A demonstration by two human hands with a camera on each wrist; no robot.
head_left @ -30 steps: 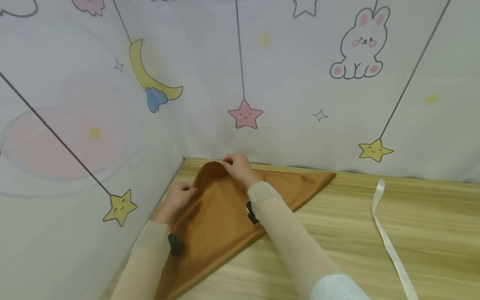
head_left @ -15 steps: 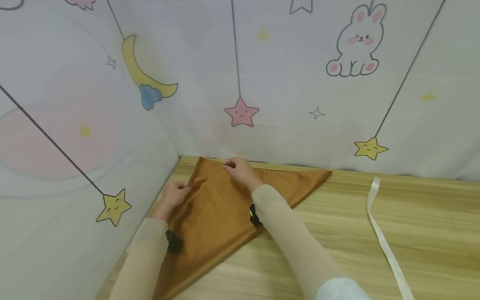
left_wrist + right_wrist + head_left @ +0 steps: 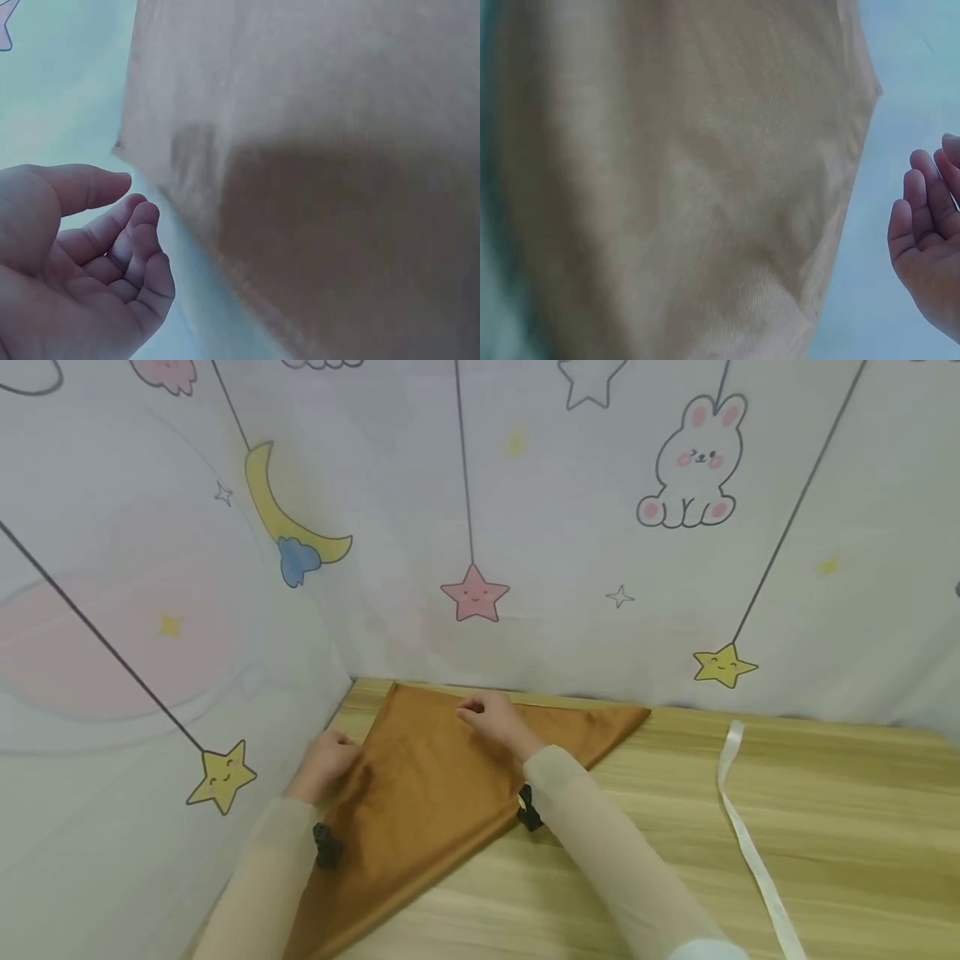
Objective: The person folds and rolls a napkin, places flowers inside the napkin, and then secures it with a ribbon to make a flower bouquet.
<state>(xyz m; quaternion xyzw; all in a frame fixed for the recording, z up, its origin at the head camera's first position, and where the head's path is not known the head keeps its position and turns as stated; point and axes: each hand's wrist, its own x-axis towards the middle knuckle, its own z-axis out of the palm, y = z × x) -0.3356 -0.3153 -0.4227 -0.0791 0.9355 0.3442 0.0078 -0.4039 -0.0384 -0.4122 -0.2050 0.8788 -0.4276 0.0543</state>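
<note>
A brown, satiny cloth (image 3: 435,785), folded into a triangle, lies on the wooden table with its corner at the back left. My left hand (image 3: 326,764) is over the cloth's left edge; in the left wrist view its fingers (image 3: 154,262) are loosely curled, thumb apart from them, with nothing between. Over the far edge of the cloth is my right hand (image 3: 497,722), thumb and forefinger bent towards each other. The right wrist view shows that hand (image 3: 930,240) with relaxed fingers, holding no cloth. A few soft creases run near the left edge.
A white ribbon (image 3: 750,852) trails along the wooden table (image 3: 637,843) at the right. Pale curtains printed with stars, a moon and a rabbit (image 3: 693,468) stand close behind and to the left.
The raised back-left corner of the cloth has dropped flat. Both hands have let go; the left has drawn back to the left, the right slightly right and nearer.
</note>
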